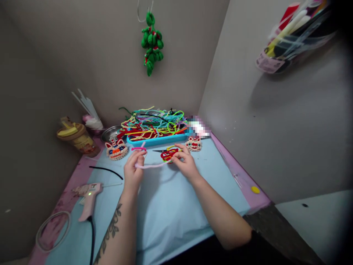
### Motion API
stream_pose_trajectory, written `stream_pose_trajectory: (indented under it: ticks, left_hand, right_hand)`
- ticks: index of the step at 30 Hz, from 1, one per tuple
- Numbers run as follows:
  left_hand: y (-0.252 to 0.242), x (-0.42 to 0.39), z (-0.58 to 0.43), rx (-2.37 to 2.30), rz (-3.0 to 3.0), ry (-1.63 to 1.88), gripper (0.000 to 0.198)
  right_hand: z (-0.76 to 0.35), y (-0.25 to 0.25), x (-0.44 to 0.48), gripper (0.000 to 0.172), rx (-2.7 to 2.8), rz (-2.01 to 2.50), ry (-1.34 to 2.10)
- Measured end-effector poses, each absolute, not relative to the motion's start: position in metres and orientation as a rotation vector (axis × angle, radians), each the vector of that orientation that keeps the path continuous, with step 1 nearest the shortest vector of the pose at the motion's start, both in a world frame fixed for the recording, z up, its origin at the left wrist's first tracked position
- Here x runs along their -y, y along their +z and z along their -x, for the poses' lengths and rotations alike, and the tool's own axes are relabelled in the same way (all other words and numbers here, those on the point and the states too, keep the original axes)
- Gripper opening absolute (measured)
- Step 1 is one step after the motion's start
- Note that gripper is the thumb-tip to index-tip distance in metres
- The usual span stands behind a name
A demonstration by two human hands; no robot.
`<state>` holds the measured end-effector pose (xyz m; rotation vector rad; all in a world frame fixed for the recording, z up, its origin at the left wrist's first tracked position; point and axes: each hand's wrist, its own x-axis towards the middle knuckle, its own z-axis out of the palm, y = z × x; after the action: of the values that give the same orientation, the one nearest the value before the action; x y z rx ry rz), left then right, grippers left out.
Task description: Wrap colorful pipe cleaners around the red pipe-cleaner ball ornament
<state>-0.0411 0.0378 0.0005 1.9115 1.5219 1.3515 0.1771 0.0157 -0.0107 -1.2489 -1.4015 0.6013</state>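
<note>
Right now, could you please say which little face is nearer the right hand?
The red-mouthed face; the orange-and-blue face sits nearer the left hand.

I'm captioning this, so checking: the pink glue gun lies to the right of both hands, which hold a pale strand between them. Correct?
No: the head view shows the pink glue gun to the left of the left hand and the right hand, which do hold a pale strand between them.

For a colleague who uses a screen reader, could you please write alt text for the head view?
A person's left hand and right hand hold a pale strand between them above a blue-covered table. Beyond, colourful strands fill a blue tray; a pink glue gun is at left.
</note>
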Motion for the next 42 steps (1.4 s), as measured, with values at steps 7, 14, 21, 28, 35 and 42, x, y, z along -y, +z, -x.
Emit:
stream_pose_trajectory:
  ticks: [7,14,21,28,35,42]
  left_hand:
    - [0.001,-0.03,0.036,-1.603,-2.225,1.225,0.021]
    - [0.011,-0.019,0.028,-1.234,-1.635,1.551,0.027]
    - [0.013,-0.011,0.011,-1.108,-1.783,1.256,0.032]
    - [0.006,-0.01,0.005,-1.277,-1.666,1.296,0.023]
    - [0.001,-0.01,-0.007,-1.244,-1.357,1.296,0.027]
    - [0.003,-0.011,-0.01,-1.164,-1.152,1.26,0.035]
  right_hand:
    - [-0.179,-0.012,-0.018,0.011,1.384,1.278,0.594]
    - [-0.177,-0.011,-0.016,0.012,1.389,1.246,0.573]
    - [-0.175,-0.011,-0.015,0.011,1.436,1.241,0.533]
    - [-0.171,-0.009,-0.014,0.011,1.431,1.249,0.549]
    - [-0.171,-0.011,-0.014,0.012,1.367,1.218,0.658]
    - [-0.166,-0.015,-0.014,0.016,1.368,1.119,0.767]
